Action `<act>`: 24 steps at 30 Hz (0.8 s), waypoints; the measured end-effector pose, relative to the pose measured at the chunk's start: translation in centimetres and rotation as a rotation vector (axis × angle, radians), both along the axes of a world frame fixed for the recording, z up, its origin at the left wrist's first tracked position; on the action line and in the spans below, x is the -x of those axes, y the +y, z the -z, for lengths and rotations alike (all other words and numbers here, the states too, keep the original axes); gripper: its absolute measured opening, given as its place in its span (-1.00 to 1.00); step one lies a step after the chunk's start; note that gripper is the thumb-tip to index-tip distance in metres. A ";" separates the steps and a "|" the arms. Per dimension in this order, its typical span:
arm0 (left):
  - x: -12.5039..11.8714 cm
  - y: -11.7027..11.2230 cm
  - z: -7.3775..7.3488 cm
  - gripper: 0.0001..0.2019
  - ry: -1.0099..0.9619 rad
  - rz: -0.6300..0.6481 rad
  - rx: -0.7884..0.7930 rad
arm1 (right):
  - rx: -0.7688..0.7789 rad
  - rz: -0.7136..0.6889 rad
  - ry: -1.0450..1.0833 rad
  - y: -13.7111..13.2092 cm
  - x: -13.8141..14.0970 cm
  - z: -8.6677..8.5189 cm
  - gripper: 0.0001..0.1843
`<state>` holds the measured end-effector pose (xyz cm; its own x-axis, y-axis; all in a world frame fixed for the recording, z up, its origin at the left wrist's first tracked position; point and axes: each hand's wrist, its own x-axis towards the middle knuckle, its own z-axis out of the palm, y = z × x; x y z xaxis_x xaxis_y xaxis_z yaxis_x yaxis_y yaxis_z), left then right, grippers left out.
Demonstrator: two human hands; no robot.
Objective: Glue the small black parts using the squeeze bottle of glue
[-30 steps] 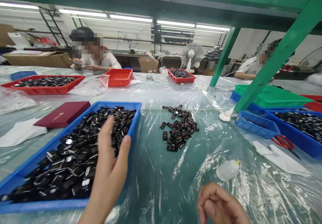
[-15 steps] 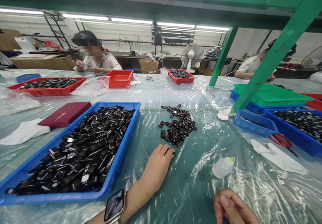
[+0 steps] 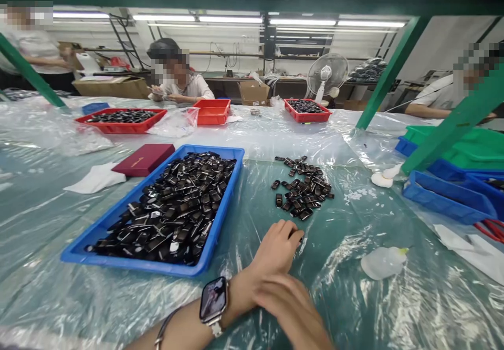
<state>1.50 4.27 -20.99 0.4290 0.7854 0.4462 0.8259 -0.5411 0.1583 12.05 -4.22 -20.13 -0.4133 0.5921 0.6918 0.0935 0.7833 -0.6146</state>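
Note:
My left hand (image 3: 279, 245), with a watch (image 3: 213, 300) on its wrist, rests on the plastic-covered table just in front of a loose pile of small glossy black pieces (image 3: 309, 188). Its fingers are curled closed, and a bit of a black piece shows at the fingertips. Crossing in front of the left wrist is my right hand (image 3: 293, 303). Motion smears its fingers, so their grip is unclear. Left of both hands, a blue tray (image 3: 197, 270) holds a large heap of the same black pieces.
A squeeze bottle (image 3: 381, 262) lies to the right. A maroon box (image 3: 145, 160) and white cloth (image 3: 96, 178) sit beyond the blue tray. Red trays (image 3: 208, 113) stand farther back, near a co-worker (image 3: 181, 85). Green posts (image 3: 394, 72), bins and red-handled scissors (image 3: 490, 229) are on the right.
My right hand has moved left, from the lower right to over my left wrist. The view has swung left, so things appear farther right. My left hand stays near the pile.

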 end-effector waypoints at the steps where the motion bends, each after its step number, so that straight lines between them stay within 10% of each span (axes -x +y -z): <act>1: -0.2 -0.1 0.2 -0.80 0.018 0.005 -0.026 | -0.054 -0.028 -0.030 0.3 1.4 0.1 -0.47; 6: -0.7 -0.8 0.5 -0.87 0.105 0.037 -0.204 | -0.009 -0.169 -0.127 1.1 4.4 -0.3 -0.58; 12: -1.2 -0.8 0.3 -0.73 0.171 0.199 -0.415 | 0.095 -0.160 -0.250 1.4 4.3 -1.5 -0.22; 24: -0.6 -0.5 0.0 -0.69 0.111 0.199 -0.406 | 0.282 -0.234 -0.327 2.4 3.9 -2.5 -0.37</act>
<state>2.07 3.80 -20.97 0.6162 0.4542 0.6435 0.6996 -0.6909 -0.1822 8.20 -1.81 -17.61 -0.7264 0.6031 0.3297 0.1579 0.6132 -0.7739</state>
